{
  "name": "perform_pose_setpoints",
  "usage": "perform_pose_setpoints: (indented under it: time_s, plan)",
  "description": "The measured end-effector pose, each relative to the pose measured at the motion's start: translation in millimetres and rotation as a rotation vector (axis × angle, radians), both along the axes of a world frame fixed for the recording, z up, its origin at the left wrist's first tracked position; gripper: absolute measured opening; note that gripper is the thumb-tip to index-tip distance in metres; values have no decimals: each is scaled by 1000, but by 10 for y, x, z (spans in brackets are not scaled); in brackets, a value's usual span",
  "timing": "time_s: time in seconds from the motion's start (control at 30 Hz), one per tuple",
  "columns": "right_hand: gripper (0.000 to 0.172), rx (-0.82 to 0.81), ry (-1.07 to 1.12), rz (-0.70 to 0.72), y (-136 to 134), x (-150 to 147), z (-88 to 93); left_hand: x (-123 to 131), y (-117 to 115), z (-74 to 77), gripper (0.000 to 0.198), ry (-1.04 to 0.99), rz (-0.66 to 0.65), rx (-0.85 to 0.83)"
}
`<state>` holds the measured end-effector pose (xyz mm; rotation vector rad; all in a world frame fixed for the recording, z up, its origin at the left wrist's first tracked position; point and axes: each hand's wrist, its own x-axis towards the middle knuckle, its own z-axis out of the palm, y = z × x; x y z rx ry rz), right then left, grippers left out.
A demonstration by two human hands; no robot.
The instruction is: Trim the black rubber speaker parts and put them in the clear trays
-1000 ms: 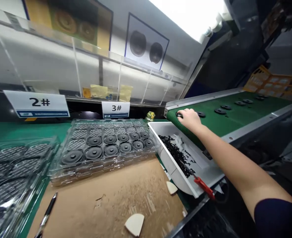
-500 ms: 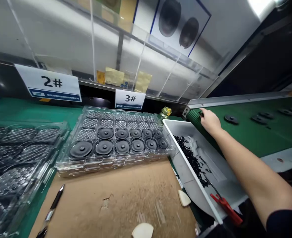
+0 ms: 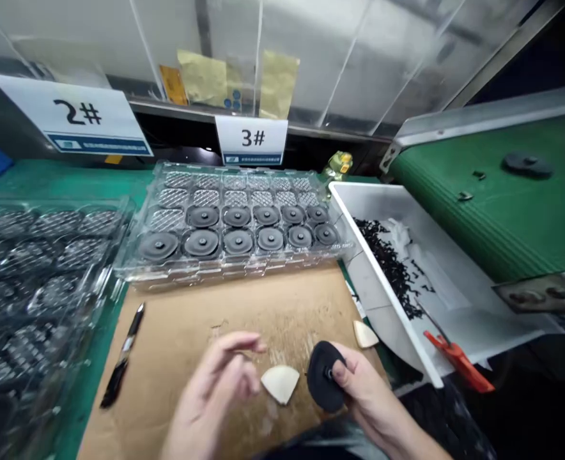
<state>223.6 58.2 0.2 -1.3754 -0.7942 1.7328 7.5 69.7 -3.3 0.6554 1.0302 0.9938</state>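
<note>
My right hand [image 3: 362, 386] grips a round black disc [image 3: 325, 377] with a small raised centre, thumb near its middle, held tilted above the cardboard. To its left, my left hand [image 3: 222, 377] hovers with curved fingers apart and nothing in them. Between the hands a cream wedge-shaped piece [image 3: 281, 383] lies on the cardboard sheet [image 3: 177, 338]. Beyond the cardboard sits a clear plastic tray [image 3: 148, 268], its two nearer rows holding several similar black discs [image 3: 238, 241]; the back pockets hold none.
A white bin [image 3: 383, 287] with small black scraps and red-handled pliers [image 3: 459, 364] stands right. Behind it, a green conveyor belt [image 3: 517, 211] carries another disc [image 3: 526, 164]. A black pen [image 3: 123, 354] lies left, beside more clear trays [image 3: 38, 275]. Another cream wedge [image 3: 365, 334] rests near the bin.
My right hand has come back from the conveyor to the cardboard and now holds a black disc. My left hand has entered the view. The camera has turned downward.
</note>
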Motion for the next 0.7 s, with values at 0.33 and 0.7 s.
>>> perform_pose_setpoints:
  time_s: [0.33,0.7]
  plan:
    - [36,62,-1,146,-315,-318,-180,265,-470,-234,47,-384,-342,-276]
    - [8,126,-14,553,-316,-443,-76,34,-669,-355,75,-597,-440,-322]
